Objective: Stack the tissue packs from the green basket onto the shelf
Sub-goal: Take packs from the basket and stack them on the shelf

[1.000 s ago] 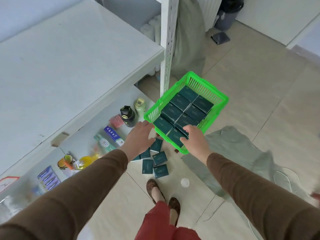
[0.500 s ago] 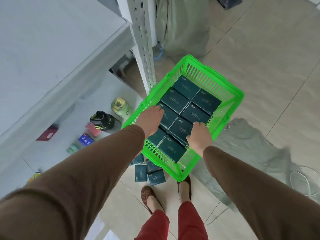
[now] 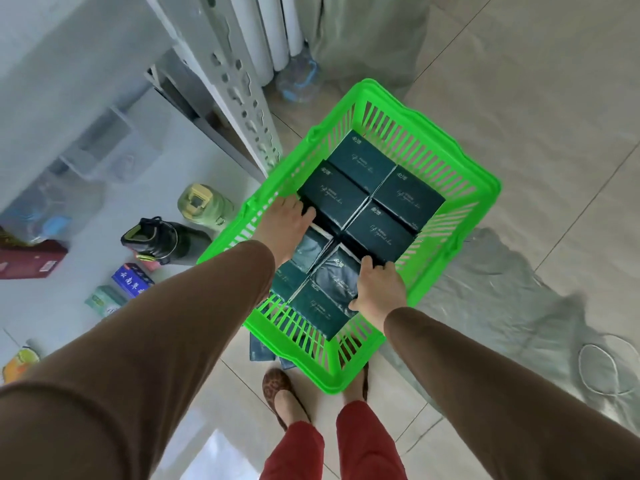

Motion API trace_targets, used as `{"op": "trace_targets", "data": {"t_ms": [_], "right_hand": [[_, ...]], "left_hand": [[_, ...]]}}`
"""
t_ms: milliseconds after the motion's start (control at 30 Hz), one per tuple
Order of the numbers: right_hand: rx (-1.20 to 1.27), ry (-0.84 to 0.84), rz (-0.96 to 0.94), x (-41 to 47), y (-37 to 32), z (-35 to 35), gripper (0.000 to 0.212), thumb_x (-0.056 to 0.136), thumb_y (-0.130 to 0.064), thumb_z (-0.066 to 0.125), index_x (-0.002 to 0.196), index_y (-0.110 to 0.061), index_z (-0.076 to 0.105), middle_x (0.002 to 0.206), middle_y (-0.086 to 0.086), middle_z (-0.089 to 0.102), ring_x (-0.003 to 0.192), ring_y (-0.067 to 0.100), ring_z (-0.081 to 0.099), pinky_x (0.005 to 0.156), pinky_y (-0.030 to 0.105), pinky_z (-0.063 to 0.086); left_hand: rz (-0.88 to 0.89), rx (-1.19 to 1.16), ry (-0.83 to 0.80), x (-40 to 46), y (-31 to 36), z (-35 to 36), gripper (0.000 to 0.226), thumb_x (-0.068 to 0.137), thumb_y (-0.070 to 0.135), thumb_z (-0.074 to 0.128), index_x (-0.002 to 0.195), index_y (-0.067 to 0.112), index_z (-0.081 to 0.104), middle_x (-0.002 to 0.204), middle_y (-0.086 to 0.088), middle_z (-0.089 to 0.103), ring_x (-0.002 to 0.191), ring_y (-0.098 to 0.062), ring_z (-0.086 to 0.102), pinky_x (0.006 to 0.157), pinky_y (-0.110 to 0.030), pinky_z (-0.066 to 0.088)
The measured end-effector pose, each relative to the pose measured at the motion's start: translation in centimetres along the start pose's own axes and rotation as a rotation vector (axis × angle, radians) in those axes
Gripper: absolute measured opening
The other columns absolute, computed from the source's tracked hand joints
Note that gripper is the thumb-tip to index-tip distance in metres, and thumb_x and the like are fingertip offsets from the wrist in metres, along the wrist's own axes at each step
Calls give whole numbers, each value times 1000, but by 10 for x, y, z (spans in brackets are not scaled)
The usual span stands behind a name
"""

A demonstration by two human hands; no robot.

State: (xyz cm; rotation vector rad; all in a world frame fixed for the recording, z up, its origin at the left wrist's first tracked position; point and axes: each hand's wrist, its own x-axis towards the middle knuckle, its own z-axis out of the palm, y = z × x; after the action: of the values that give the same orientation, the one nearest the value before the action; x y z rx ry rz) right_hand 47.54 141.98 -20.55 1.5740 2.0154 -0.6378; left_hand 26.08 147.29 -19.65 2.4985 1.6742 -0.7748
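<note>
The green basket [image 3: 450, 216] stands on the floor by the shelf post and holds several dark teal tissue packs in two layers. My left hand [image 3: 284, 223] curls its fingers over the near end of a top-layer tissue pack [image 3: 332, 195] on the basket's left side. Over on the right, my right hand [image 3: 379, 289] hooks its fingers on the near edge of another top pack [image 3: 377, 233], with the thumb lying against a lower pack [image 3: 334, 277]. The white shelf [image 3: 86, 202] lies to the left.
A perforated white post [image 3: 242, 98] rises beside the basket. On the low shelf stand a green bottle [image 3: 204, 202], a black bottle [image 3: 162, 240], a blue box [image 3: 133, 280] and a red box [image 3: 31, 259]. Loose packs [image 3: 259, 351] lie under the basket's near corner. Grey cloth [image 3: 519, 289] covers the floor to the right.
The view has dropped closer to the basket. Both hands have slid farther in, from the nearest packs to the middle row, and their fingers now curl on pack edges.
</note>
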Motion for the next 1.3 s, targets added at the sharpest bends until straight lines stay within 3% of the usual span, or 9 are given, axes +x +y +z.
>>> {"op": "trace_targets", "data": {"t_ms": [133, 300, 467, 600, 733, 833, 1000, 1167, 1300], "right_hand": [[68, -21, 26, -6, 8, -34, 56, 77, -39, 77, 118, -11, 51, 122, 10, 58, 122, 31, 43, 90, 39, 44], [506, -5, -53, -46, 19, -91, 60, 75, -32, 79, 122, -13, 47, 115, 11, 49, 97, 29, 55, 82, 37, 47], [727, 85, -370, -125, -18, -153, 51, 79, -48, 78, 116, -29, 49, 62, -11, 57, 54, 1, 53, 54, 21, 37], [764, 138, -576, -200, -88, -183, 56, 79, -55, 73, 124, -42, 43, 101, -8, 69, 85, 2, 67, 78, 34, 55], [781, 188, -724, -278, -177, -190, 73, 74, -51, 77, 134, -48, 36, 104, -18, 56, 96, -4, 56, 79, 12, 43], [855, 156, -794, -333, -251, -180, 72, 76, -29, 82, 135, -36, 42, 117, 0, 59, 106, 5, 58, 89, 21, 49], [891, -10, -867, -407, -378, -156, 39, 78, -16, 80, 110, -20, 59, 111, 13, 67, 78, 5, 65, 66, 16, 52], [878, -60, -958, -451, -488, -133, 38, 80, -22, 80, 112, -28, 61, 109, -5, 69, 96, 7, 67, 80, 19, 56], [888, -40, -1010, -459, -564, -125, 38, 81, -19, 80, 115, -26, 62, 109, -4, 71, 96, 8, 67, 79, 17, 53]], "left_hand": [[-31, -23, 6, -27, -3, -17, 31, 79, 8, 58, 110, 12, 52, 102, -6, 59, 106, -27, 46, 85, -36, 37], [-242, -298, 58, -107, -23, -58, 44, 73, 39, 69, 106, 15, 51, 102, -5, 59, 103, -28, 49, 81, -40, 41], [-507, -579, 134, -242, -45, -97, 48, 79, 64, 56, 111, 30, 43, 90, 4, 59, 83, -28, 64, 58, -33, 43], [-707, -810, 210, -372, -60, -116, 49, 80, 61, 62, 117, 39, 37, 86, 8, 60, 75, -23, 61, 60, -31, 45], [-951, -975, 369, -516, -70, -111, 41, 78, 51, 72, 95, 35, 38, 85, 9, 60, 71, -19, 56, 56, -30, 35], [-1063, -1045, 457, -626, -77, -98, 41, 77, 45, 76, 96, 34, 42, 88, 10, 60, 75, -16, 56, 59, -33, 38], [-1212, -1027, 516, -781, -98, -70, 42, 76, 34, 79, 100, 29, 45, 90, 8, 60, 77, -15, 56, 61, -32, 40], [-1275, -911, 528, -884, -137, -35, 43, 78, 30, 79, 111, 23, 54, 106, 5, 54, 89, -18, 54, 72, -33, 41], [-1297, -785, 534, -937, -184, -10, 39, 77, 31, 79, 109, 22, 59, 100, 3, 56, 88, -22, 56, 72, -35, 43]]}}
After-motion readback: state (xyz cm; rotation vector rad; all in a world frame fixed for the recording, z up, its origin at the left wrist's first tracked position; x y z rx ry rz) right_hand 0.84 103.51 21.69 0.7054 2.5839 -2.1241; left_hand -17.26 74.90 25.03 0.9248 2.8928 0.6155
